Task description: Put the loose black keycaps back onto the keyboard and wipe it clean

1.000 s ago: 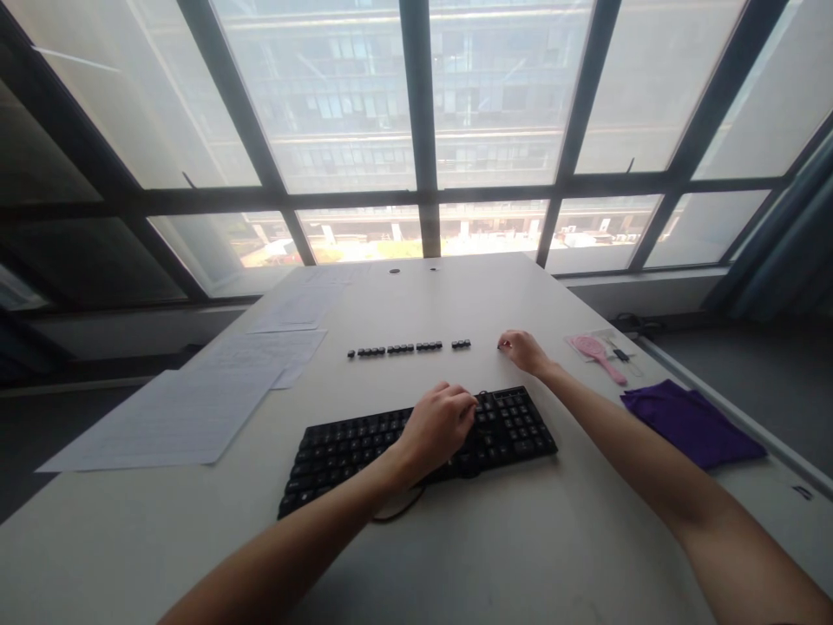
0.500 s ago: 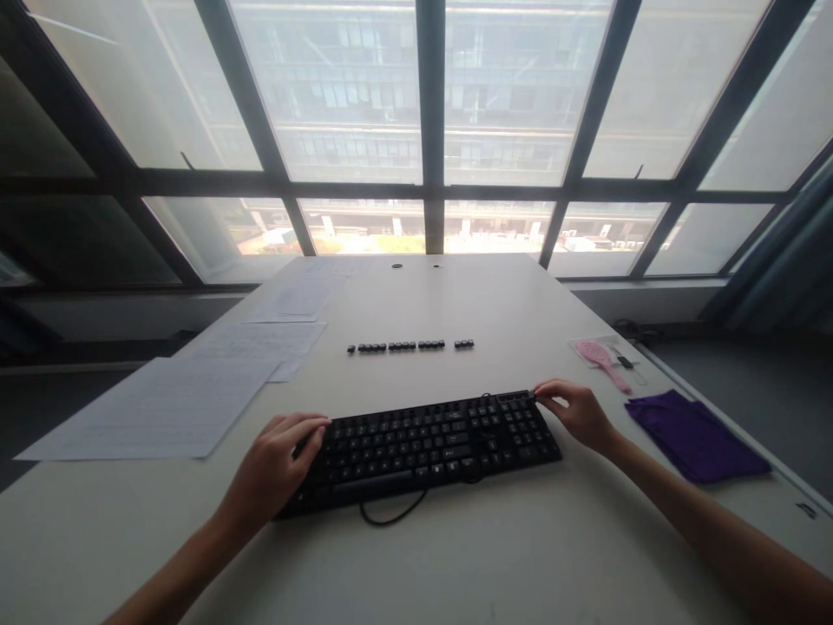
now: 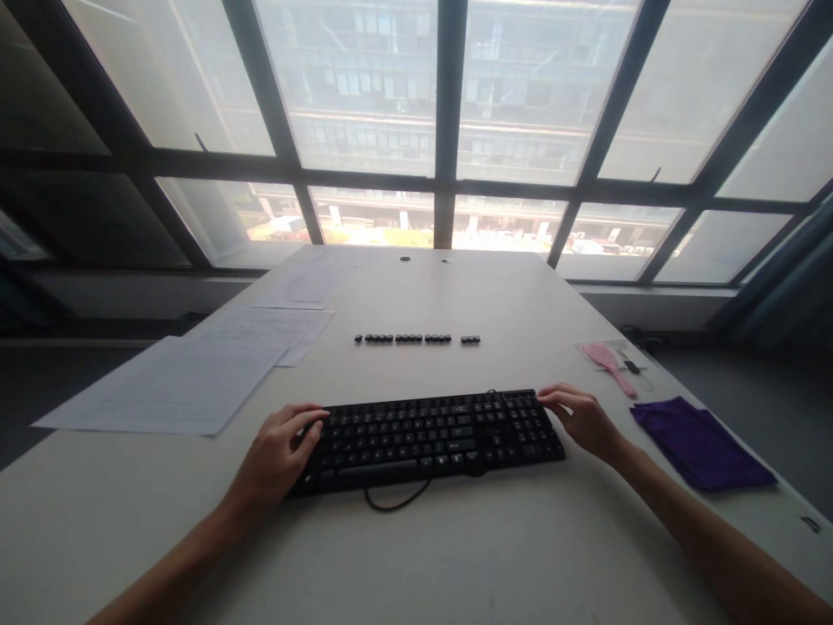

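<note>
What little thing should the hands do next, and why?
Probably turn the keyboard a tiny bit straighter: the left hand and right hand are at its two ends, and it slants against the row of small black keycaps.

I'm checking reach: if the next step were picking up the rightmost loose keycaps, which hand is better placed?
Probably the right hand: at the far right corner of the keyboard, it looks closer to the rightmost keycaps. The left hand is at the keyboard's left end.
</note>
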{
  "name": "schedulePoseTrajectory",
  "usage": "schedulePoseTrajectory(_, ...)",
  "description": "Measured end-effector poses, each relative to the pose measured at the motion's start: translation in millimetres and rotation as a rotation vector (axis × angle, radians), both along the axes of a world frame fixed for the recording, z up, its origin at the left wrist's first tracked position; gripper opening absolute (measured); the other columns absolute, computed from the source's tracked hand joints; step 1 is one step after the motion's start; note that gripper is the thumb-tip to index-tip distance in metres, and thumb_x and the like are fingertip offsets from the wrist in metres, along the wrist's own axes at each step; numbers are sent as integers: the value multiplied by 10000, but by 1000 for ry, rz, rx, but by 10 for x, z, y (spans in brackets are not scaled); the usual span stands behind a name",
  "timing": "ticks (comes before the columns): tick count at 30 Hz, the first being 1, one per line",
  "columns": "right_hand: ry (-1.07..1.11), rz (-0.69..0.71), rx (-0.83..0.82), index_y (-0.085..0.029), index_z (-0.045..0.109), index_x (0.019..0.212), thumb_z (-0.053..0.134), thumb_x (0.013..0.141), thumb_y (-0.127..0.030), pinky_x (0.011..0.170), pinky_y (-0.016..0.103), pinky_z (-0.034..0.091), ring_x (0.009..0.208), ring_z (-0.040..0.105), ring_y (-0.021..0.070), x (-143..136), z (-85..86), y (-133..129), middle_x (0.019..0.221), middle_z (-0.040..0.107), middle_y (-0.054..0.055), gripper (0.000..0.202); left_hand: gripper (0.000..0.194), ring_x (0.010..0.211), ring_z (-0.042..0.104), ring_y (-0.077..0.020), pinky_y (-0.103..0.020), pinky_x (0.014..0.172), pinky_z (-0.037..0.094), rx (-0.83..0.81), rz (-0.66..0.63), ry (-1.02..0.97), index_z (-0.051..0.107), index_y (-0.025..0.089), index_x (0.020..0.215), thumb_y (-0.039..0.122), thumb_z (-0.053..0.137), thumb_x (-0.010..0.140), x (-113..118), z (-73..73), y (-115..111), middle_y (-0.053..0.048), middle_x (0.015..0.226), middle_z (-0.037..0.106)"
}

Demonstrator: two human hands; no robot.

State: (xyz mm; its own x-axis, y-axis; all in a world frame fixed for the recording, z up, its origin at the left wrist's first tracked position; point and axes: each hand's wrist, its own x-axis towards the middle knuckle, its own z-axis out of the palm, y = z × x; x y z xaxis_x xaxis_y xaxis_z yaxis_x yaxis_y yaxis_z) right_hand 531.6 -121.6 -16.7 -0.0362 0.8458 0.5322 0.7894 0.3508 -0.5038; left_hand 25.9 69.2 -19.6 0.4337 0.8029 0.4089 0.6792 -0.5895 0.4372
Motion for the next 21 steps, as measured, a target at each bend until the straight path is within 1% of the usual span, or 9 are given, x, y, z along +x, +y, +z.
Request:
schedulePoseTrajectory(6,-98,42,20,-234,707,936,479,1016,-138,828,341,567,913,695,201,-24,69,23,984,746,70,260,398,1101,640,-298,-423,998,515,-11,-3,-12,760,232,989,524,498,927,-7,11,-11,-87,1140,708)
schedulePoseTrajectory(11,-145,97,-20,-240,723,937,458,1000,-103,828,332,569,929,688,197,-38,130,41,1006,742,72,305,391,1112,634,-300,-443,1029,494,-17,-10,-24,757,228,1002,514,497,937,-18,-14,-3,-85,1147,698)
schedulePoseTrajectory(14,-132,76,-41,-236,722,959,463,986,-92,846,345,569,948,683,204,-35,100,35,1005,736,73,298,387,1118,629,-299,-443,1028,496,-26,-9,-35,753,223,1010,507,501,937,-16,-36,1,-89,1152,690)
schedulePoseTrajectory(18,-145,4,-72,-231,729,998,424,940,-39,904,401,560,1054,657,227,4,5,6,1109,714,88,365,384,1119,625,-300,-451,1031,490,-23,1,-42,751,220,1006,496,493,938,-2,-35,-6,-95,1148,687)
schedulePoseTrajectory(21,-141,-57,-94,-240,741,981,426,892,-22,924,419,554,1097,639,235,36,-55,-10,1153,693,82,394,385,1107,630,-304,-462,1033,482,-10,7,-43,749,218,994,492,487,933,11,-10,-13,-98,1132,693)
